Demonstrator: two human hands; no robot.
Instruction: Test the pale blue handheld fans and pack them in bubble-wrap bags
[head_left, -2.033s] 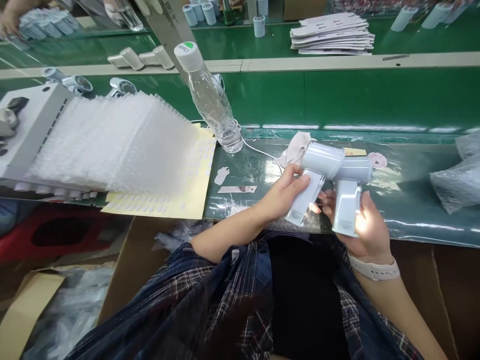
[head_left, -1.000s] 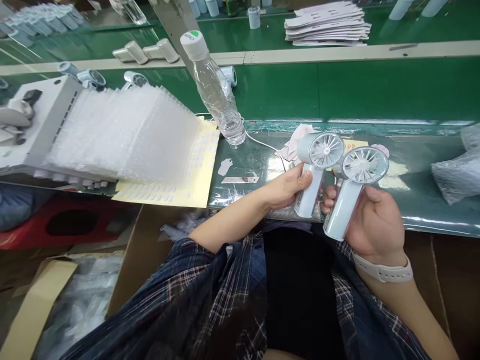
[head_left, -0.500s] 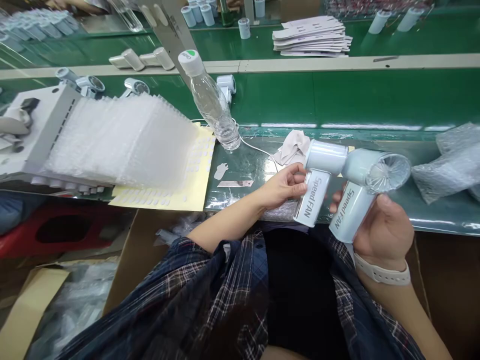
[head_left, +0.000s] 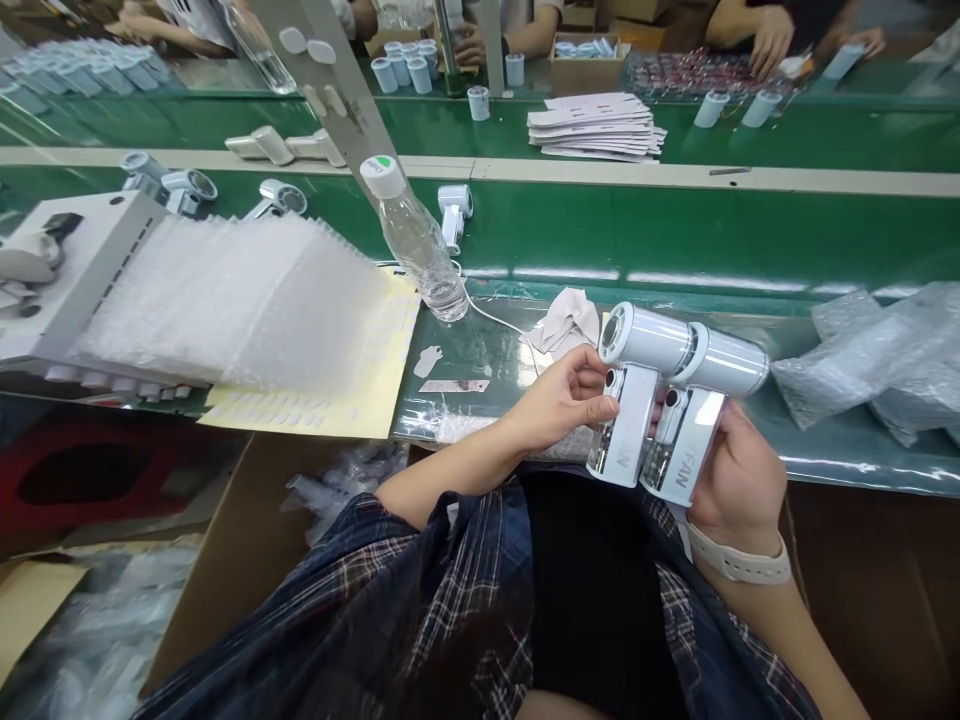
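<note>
Two light-blue handheld fans are held side by side above the bench's front edge. My left hand [head_left: 574,400] grips the left handheld fan [head_left: 634,410] by its handle, thumb in front. The right handheld fan [head_left: 701,420] sits in my right hand [head_left: 742,475], whose fingers are mostly hidden behind the handle. Both fans stand nearly upright, slightly tilted, their heads close together and seemingly touching. Dark round buttons and part of the lettering show on the handles. A crumpled white cloth [head_left: 568,318] lies just behind my left hand.
A water bottle [head_left: 416,245] stands left of the cloth, near a white cable. Bubble-wrap bags [head_left: 247,300] are stacked on a yellow sticker sheet [head_left: 367,400]. Wrapped items [head_left: 877,350] lie right. Another fan [head_left: 454,215] rests on the green conveyor [head_left: 637,235]. Co-workers' hands [head_left: 772,40] show across the line.
Both fans have turned, so their button sides and open head end now show and the lettering faces away more. The right fan has come closer to the left one. My view has tilted up slightly.
</note>
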